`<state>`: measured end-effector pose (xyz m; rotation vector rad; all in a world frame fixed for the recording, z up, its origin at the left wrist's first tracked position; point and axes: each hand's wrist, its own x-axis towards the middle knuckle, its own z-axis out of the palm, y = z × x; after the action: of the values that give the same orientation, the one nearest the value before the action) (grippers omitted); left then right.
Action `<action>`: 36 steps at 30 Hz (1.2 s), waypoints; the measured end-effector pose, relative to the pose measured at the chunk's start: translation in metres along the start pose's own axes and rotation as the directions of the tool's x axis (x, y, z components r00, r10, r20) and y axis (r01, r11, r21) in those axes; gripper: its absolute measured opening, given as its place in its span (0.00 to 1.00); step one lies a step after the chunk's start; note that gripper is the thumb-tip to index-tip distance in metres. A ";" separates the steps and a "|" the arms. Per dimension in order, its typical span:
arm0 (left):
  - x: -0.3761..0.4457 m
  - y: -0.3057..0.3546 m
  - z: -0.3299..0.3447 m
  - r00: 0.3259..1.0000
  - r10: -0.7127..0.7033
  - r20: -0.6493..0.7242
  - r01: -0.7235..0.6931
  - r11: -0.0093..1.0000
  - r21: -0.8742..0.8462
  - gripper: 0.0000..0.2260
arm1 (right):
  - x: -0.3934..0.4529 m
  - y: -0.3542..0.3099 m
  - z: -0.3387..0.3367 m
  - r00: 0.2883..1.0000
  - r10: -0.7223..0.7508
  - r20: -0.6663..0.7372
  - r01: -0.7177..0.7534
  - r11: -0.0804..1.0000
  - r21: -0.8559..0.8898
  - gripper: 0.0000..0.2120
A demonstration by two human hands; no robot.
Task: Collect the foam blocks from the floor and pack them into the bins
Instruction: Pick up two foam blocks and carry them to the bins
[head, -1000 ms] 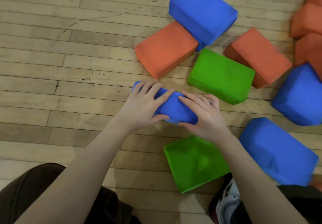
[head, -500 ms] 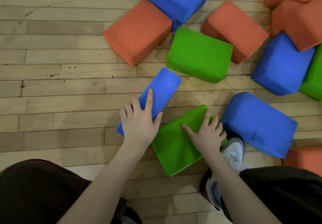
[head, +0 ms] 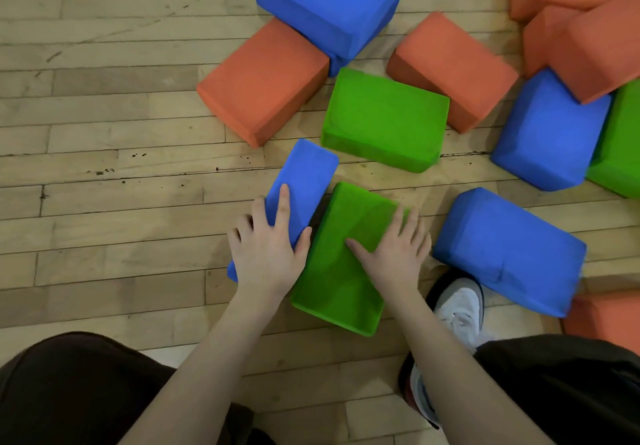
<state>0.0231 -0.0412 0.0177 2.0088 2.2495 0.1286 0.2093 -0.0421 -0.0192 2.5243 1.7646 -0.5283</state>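
Wood floor (head: 104, 133). Left hand (head: 266, 254) grips blue block (head: 304, 181) standing on edge, fingers wrapped over. Right hand (head: 391, 254) flat, fingers spread, pressing green block (head: 339, 271) alongside.

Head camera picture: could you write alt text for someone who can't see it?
A person's left hand grips a narrow blue foam block while the right hand rests on a flat green foam block beside it. More orange, blue and green foam blocks lie scattered on the wooden plank floor.
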 end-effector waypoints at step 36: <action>0.069 0.057 -0.343 0.934 -0.344 0.094 0.355 0.877 -0.324 0.28 | -0.005 -0.115 -0.380 0.955 -0.296 -0.012 0.283 0.898 0.338 0.39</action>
<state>0.0206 0.0399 0.3630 1.4015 2.3345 0.4089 0.2029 0.0723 0.3606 2.4292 2.2214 -0.9634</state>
